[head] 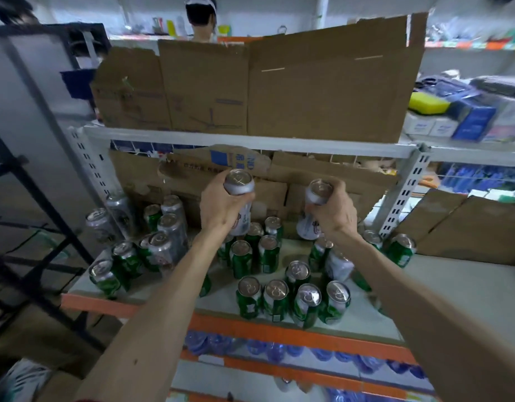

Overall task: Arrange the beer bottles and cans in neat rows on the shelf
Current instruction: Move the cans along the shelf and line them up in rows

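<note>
Both hands are up over the shelf (441, 288), each wrapped around a can. The left hand (221, 208) grips a tall white can (239, 198) around its middle, silver top tilted toward the camera. The right hand (334, 210) clamps a second white can (314, 207) the same way, fingers curled round its upper half — both cans held clear above the shelf board. Below them, green cans (275, 300) stand upright in a loose front row near the orange shelf edge (279, 329), with more green ones bunched behind. Off to the left, a cluster of silver cans (169, 236) mixes with green, some leaning. Flattened cardboard (323, 91) lines the back — blurred printing, unreadable. Blue-wrapped bottles (273, 351) sit on the level beneath.
</note>
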Motion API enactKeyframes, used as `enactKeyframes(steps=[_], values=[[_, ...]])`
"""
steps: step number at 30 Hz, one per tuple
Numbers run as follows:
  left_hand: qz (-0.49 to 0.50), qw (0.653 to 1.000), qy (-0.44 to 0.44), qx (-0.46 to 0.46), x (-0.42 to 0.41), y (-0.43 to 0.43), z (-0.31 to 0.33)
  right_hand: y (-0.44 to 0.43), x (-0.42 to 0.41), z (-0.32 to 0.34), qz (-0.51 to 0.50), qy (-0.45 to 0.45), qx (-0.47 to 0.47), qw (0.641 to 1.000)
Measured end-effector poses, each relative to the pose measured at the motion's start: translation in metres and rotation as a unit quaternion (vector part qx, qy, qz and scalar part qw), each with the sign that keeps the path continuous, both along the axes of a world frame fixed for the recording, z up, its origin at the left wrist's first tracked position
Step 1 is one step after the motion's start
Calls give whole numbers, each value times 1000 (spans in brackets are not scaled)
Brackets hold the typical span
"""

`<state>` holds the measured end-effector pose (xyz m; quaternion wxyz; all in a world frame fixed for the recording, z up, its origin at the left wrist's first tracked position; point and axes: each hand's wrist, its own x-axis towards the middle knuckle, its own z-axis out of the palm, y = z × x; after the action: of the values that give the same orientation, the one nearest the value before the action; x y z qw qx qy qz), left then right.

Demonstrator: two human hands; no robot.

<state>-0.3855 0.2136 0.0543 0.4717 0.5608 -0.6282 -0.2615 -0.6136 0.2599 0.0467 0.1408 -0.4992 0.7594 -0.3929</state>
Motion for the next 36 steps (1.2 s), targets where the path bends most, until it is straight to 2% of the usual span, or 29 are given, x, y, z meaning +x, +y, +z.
enactKeyframes(steps=[7, 12, 19, 27, 36], values=[[-98, 994, -21, -37, -84, 20, 16, 52, -57, 23, -80, -49, -66, 993], [-217, 975, -10, -53, -201, 59, 29, 127, -138, 41, -177, -3, -72, 982], [-357, 934, -4, -15, -357, 142, 8, 271, -261, 21, -342, 19, -53, 938], [-395, 918, -30, 1, -473, 211, -16, 368, -362, -5, -402, 8, -37, 915], [-374, 926, -42, 17, -535, 200, -29, 346, -427, -26, -359, -8, -32, 933]])
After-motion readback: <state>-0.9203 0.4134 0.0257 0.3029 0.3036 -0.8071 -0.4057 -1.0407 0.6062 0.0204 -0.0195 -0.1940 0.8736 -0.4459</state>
